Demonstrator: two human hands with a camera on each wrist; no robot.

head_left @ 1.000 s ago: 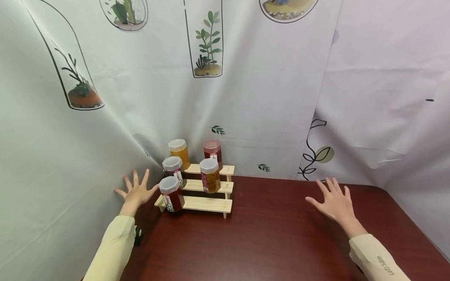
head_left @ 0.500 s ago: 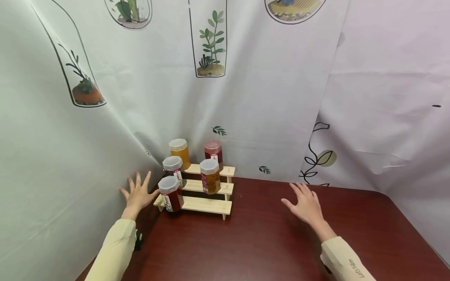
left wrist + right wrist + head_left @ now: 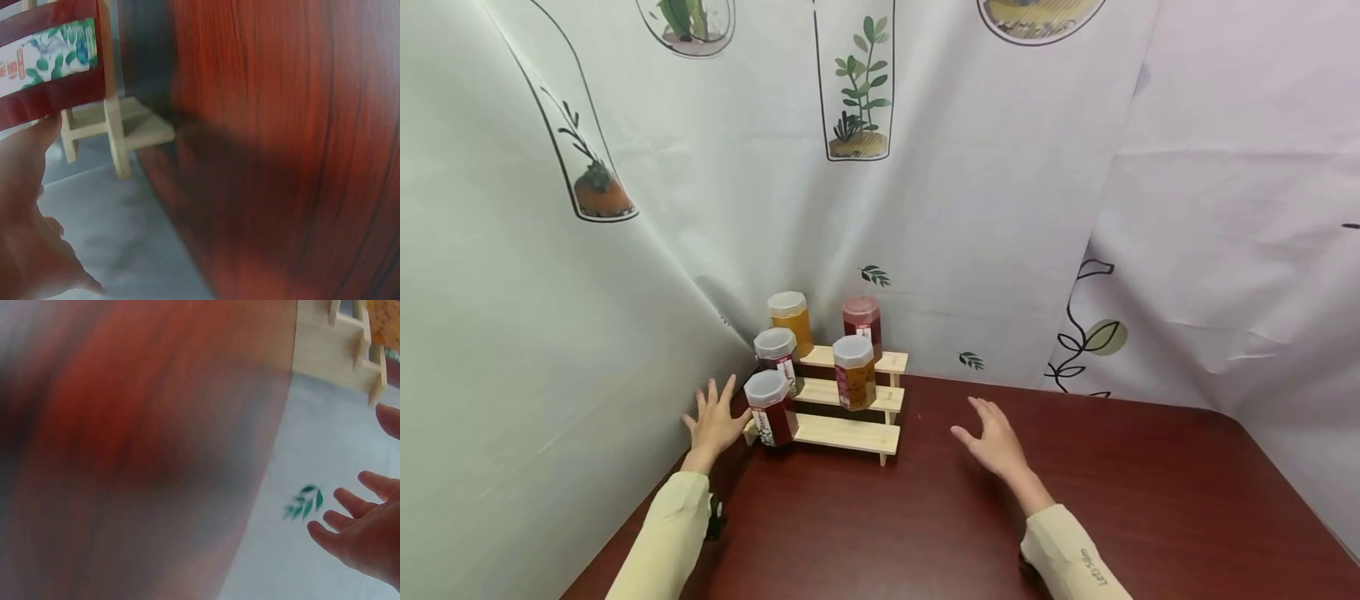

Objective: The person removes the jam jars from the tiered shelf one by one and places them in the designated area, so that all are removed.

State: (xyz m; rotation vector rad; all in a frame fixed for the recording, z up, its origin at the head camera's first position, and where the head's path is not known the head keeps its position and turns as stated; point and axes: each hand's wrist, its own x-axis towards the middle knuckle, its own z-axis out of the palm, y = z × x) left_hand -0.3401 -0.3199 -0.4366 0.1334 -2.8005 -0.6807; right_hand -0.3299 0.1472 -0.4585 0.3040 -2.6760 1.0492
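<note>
- At 3 o'clock from spread left hand (image 3: 716, 427), see front red jar (image 3: 774, 417).
- Lies at 9 o'clock from spread right hand (image 3: 997, 443).
- Cropped in left wrist view; cannot tell if touching.

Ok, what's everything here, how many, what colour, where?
Stand: 1, pale wood, three steps.
Amber jars: 2, orange-yellow, top-step left, middle-step right.
Red jars: 2, dark red, bottom-step left, top-step right.
Dark jar: 1, blackish, middle-step left.
Table: 1, reddish brown, under the stand.
Backdrop: count unclear, white, plant prints, around the table.
Sleeves: 2, cream, both arms.
Wrist gear: at least 1, black, left sleeve.
Left fingers: 5, bare, beside the bottom jar.
Right fingers: 5, bare, right of the stand.
</note>
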